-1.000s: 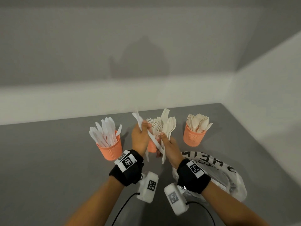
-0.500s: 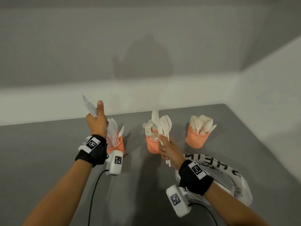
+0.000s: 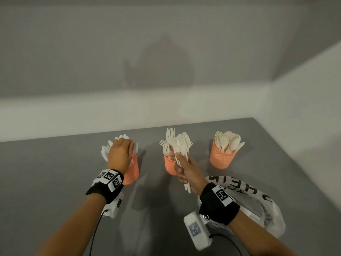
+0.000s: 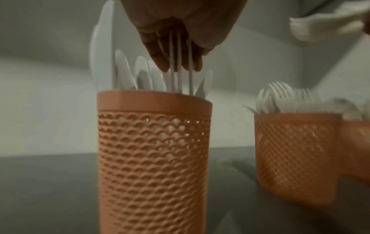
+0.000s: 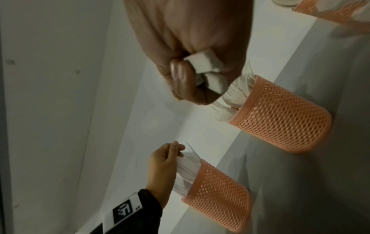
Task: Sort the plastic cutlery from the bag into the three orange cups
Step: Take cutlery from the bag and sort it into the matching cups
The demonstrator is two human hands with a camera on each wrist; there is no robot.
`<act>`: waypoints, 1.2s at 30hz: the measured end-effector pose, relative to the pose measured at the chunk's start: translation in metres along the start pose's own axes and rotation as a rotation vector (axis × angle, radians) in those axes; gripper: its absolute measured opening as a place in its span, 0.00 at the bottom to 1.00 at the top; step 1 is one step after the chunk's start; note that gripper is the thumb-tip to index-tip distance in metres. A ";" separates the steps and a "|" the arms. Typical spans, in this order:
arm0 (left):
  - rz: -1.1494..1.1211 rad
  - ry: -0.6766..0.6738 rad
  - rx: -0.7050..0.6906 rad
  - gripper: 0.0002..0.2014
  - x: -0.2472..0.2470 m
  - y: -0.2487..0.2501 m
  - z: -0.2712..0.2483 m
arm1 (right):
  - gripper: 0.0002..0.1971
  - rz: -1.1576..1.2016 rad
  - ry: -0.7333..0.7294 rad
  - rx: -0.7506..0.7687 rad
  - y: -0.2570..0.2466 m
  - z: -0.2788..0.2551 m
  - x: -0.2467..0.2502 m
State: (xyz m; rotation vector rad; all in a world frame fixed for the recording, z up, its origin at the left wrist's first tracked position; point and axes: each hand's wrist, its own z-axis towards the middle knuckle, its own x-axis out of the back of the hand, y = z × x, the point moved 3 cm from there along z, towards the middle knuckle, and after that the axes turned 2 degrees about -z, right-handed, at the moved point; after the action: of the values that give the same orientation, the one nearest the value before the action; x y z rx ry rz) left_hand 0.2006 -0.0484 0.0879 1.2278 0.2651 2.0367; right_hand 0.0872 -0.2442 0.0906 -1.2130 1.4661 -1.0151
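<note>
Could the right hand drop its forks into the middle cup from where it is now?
Probably yes. The right hand grips its forks right beside the middle cup, and nothing lies between them. The left hand is busy at the left cup, out of the way.

Black wristbands point(image 3: 218, 206) with checkered white tags, cabled white cameras point(image 3: 197, 230).

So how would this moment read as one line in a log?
left hand: lowering knives into left cup | right hand: gripping forks

Orange lattice-patterned cups point(image 3: 222, 158), white cutlery point(image 3: 178, 145); grey table point(image 3: 46, 172), black wristbands point(image 3: 218, 206)
</note>
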 end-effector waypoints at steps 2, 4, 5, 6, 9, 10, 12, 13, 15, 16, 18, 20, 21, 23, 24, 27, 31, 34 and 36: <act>0.196 -0.073 -0.026 0.13 -0.003 -0.003 -0.006 | 0.14 0.025 0.006 -0.011 0.000 0.000 0.000; 0.297 -0.142 -0.013 0.11 -0.006 -0.005 -0.013 | 0.17 0.055 0.002 -0.021 0.001 0.000 0.001; 0.326 -0.137 -0.021 0.13 -0.006 -0.006 -0.016 | 0.19 0.078 -0.004 -0.028 0.002 0.000 0.002; 0.341 -0.121 -0.035 0.15 -0.005 -0.005 -0.017 | 0.21 0.100 -0.009 -0.037 0.002 0.000 0.003; 0.321 0.008 -0.086 0.18 -0.001 0.000 -0.018 | 0.25 0.136 -0.029 -0.066 0.004 0.000 0.004; 0.278 0.053 -0.102 0.18 0.002 0.006 -0.018 | 0.25 0.141 -0.034 -0.068 0.003 0.000 0.003; 0.078 0.090 -0.102 0.19 0.008 0.028 -0.019 | 0.23 0.137 -0.038 -0.067 0.001 -0.002 0.002; -0.066 0.078 -0.053 0.20 0.011 0.044 -0.019 | 0.21 0.130 -0.039 -0.064 0.000 -0.003 0.001; -0.334 -0.006 0.108 0.19 0.010 0.074 -0.022 | 0.21 0.102 -0.051 -0.046 -0.002 -0.006 -0.001; -0.440 -0.079 0.199 0.17 0.004 0.086 -0.023 | 0.21 0.074 -0.054 -0.032 -0.003 -0.007 -0.003; -0.659 -0.237 0.359 0.12 -0.008 0.104 -0.026 | 0.21 0.004 -0.049 -0.010 -0.003 -0.011 -0.007; -0.807 -0.324 0.437 0.12 -0.020 0.117 -0.029 | 0.22 -0.045 -0.037 -0.006 -0.003 -0.015 -0.007; -0.827 -0.343 0.452 0.12 -0.024 0.123 -0.030 | 0.23 -0.057 -0.029 -0.011 -0.003 -0.016 -0.007; -0.815 -0.331 0.470 0.13 -0.027 0.129 -0.029 | 0.24 -0.059 -0.013 -0.012 -0.003 -0.019 -0.003; -0.819 -0.305 0.488 0.14 -0.028 0.131 -0.028 | 0.24 -0.047 -0.005 -0.009 -0.004 -0.021 -0.001; -0.925 -0.148 0.571 0.14 -0.023 0.134 -0.019 | 0.22 0.039 0.007 -0.013 -0.003 -0.022 0.009; -1.088 0.005 0.597 0.12 -0.009 0.132 -0.007 | 0.20 0.097 0.083 -0.015 0.001 -0.021 0.023; -0.994 -0.052 0.550 0.11 -0.010 0.134 -0.008 | 0.23 0.014 0.162 0.005 0.001 -0.022 0.031; -0.908 -0.157 0.527 0.10 -0.017 0.139 -0.015 | 0.24 -0.039 0.179 0.011 0.000 -0.022 0.033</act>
State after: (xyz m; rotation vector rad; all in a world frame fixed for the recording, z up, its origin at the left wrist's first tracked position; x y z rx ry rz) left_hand 0.1262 -0.1557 0.1402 1.2291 1.1082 1.0987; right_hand 0.0633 -0.2756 0.0901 -1.1705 1.5771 -1.1822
